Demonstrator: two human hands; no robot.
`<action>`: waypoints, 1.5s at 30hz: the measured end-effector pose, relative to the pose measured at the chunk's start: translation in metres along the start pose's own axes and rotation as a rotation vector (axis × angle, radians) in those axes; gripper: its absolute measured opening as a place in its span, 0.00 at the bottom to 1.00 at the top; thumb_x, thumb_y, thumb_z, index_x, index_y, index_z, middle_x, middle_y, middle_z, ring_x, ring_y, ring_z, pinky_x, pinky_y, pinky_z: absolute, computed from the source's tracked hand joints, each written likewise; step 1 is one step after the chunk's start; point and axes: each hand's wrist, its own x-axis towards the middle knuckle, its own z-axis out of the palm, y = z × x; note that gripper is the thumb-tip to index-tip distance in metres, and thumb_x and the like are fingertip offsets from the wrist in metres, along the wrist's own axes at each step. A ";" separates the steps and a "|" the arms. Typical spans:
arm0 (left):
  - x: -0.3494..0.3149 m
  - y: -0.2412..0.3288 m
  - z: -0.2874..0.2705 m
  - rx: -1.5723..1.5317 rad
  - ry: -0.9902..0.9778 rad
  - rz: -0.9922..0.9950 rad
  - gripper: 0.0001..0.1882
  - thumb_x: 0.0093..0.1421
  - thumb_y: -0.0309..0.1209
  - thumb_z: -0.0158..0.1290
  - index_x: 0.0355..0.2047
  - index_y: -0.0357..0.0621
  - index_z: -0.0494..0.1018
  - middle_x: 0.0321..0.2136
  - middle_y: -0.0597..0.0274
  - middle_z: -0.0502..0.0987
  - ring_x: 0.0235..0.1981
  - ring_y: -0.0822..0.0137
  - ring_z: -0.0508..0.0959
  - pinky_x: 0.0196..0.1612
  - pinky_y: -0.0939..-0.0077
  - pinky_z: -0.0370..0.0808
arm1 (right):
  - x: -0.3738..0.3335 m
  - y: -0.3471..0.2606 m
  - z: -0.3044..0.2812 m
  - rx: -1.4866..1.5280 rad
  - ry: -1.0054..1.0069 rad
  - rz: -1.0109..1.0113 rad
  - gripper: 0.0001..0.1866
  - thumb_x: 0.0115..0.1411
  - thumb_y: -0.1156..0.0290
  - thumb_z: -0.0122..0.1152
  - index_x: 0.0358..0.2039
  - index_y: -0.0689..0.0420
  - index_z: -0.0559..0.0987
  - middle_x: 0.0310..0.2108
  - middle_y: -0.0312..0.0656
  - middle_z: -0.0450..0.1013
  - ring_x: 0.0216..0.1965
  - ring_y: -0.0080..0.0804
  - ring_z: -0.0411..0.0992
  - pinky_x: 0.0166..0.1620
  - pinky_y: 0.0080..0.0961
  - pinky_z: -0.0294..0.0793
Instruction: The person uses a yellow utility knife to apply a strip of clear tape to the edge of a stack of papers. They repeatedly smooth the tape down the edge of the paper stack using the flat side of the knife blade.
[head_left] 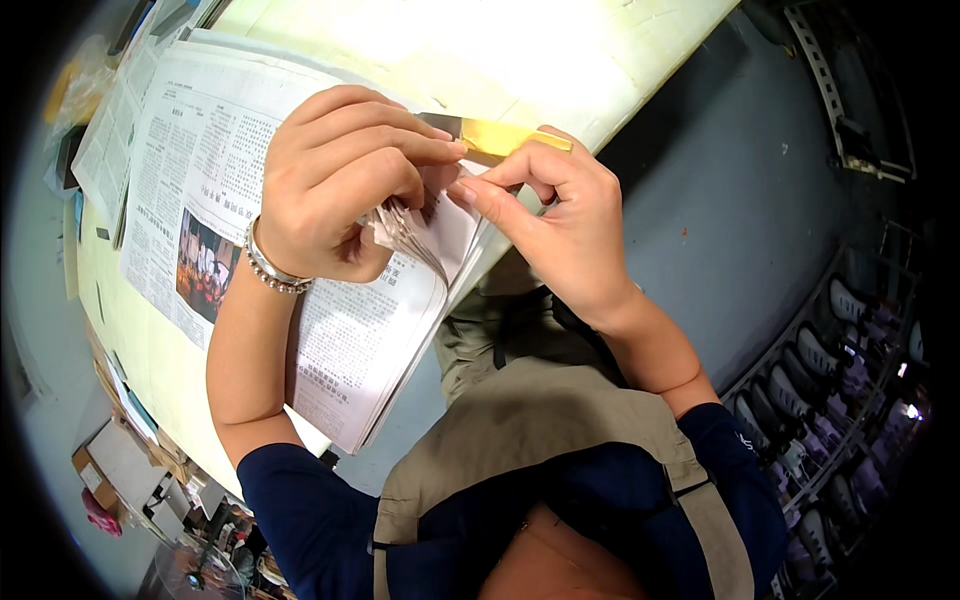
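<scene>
My left hand is closed over the newspaper, its fingers curled round a bunch of thin, pale, crumpled layers. Whether these are paper or cloth, I cannot tell. Close by on the right, my right hand pinches thumb and forefinger together at the edge of a pale pinkish piece. A flat yellow-handled tool lies across the curled fingers of that hand, its dark flat end pointing left toward my left fingertips. My fingers hide part of the layers and the tool's underside.
Spread newspapers lie in a thick pile on a pale table, whose edge runs diagonally on my right. A rack of shoes stands at the lower right above the grey floor. Boxes are at the lower left.
</scene>
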 end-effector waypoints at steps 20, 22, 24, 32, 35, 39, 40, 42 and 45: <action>0.000 -0.005 0.002 -0.096 -0.009 0.012 0.08 0.41 0.33 0.51 0.17 0.42 0.67 0.30 0.48 0.81 0.27 0.54 0.78 0.39 0.59 0.73 | 0.033 -0.013 -0.078 0.267 -0.263 0.163 0.13 0.66 0.68 0.47 0.38 0.63 0.76 0.19 0.26 0.58 0.22 0.12 0.54 0.26 0.13 0.53; 0.002 -0.003 0.003 -0.098 0.010 0.004 0.07 0.36 0.31 0.51 0.16 0.43 0.67 0.30 0.50 0.81 0.27 0.55 0.78 0.37 0.63 0.73 | 0.038 -0.016 -0.081 0.243 -0.335 0.204 0.13 0.66 0.67 0.47 0.37 0.63 0.77 0.18 0.26 0.58 0.22 0.12 0.54 0.26 0.13 0.53; 0.005 -0.001 0.005 -0.100 0.053 -0.012 0.11 0.24 0.25 0.50 0.15 0.44 0.67 0.29 0.55 0.81 0.26 0.58 0.77 0.33 0.70 0.73 | 0.044 -0.016 -0.084 0.201 -0.398 0.252 0.13 0.65 0.67 0.48 0.36 0.62 0.77 0.19 0.27 0.59 0.22 0.13 0.55 0.25 0.14 0.54; 0.004 0.000 0.012 -0.072 -0.024 -0.076 0.05 0.39 0.20 0.52 0.20 0.40 0.69 0.32 0.51 0.81 0.30 0.54 0.78 0.39 0.63 0.74 | 0.068 0.008 -0.068 0.248 -0.623 0.309 0.14 0.64 0.64 0.48 0.35 0.61 0.77 0.17 0.24 0.56 0.19 0.11 0.52 0.22 0.14 0.49; 0.003 0.000 0.015 -0.076 -0.042 -0.095 0.07 0.38 0.19 0.53 0.21 0.40 0.69 0.32 0.52 0.81 0.31 0.54 0.78 0.38 0.64 0.74 | 0.066 0.011 -0.067 0.261 -0.669 0.270 0.13 0.66 0.63 0.48 0.36 0.59 0.76 0.16 0.22 0.54 0.18 0.09 0.49 0.21 0.12 0.45; 0.002 -0.001 0.015 -0.054 -0.045 -0.067 0.08 0.38 0.20 0.54 0.21 0.40 0.69 0.33 0.52 0.81 0.32 0.55 0.78 0.38 0.65 0.74 | 0.061 0.012 -0.078 0.226 -0.633 0.273 0.14 0.63 0.65 0.48 0.35 0.62 0.78 0.20 0.28 0.62 0.24 0.15 0.57 0.27 0.15 0.56; 0.002 -0.001 0.015 -0.051 -0.042 -0.065 0.07 0.38 0.20 0.54 0.21 0.40 0.69 0.32 0.53 0.80 0.32 0.55 0.78 0.39 0.64 0.74 | 0.059 0.012 -0.077 0.243 -0.621 0.265 0.14 0.63 0.65 0.47 0.35 0.62 0.78 0.21 0.28 0.62 0.24 0.15 0.57 0.27 0.15 0.56; 0.002 0.000 0.014 -0.044 -0.036 -0.061 0.07 0.37 0.19 0.53 0.20 0.40 0.69 0.31 0.54 0.80 0.32 0.55 0.78 0.39 0.63 0.73 | 0.051 0.013 -0.074 0.278 -0.597 0.250 0.14 0.64 0.65 0.47 0.36 0.61 0.77 0.21 0.27 0.62 0.24 0.15 0.57 0.28 0.15 0.56; 0.001 -0.005 0.013 -0.105 -0.007 -0.040 0.05 0.39 0.23 0.54 0.19 0.40 0.69 0.27 0.56 0.78 0.32 0.55 0.78 0.40 0.62 0.73 | 0.040 0.015 -0.062 0.304 -0.601 0.243 0.12 0.67 0.65 0.47 0.37 0.60 0.76 0.18 0.22 0.55 0.20 0.09 0.50 0.22 0.12 0.47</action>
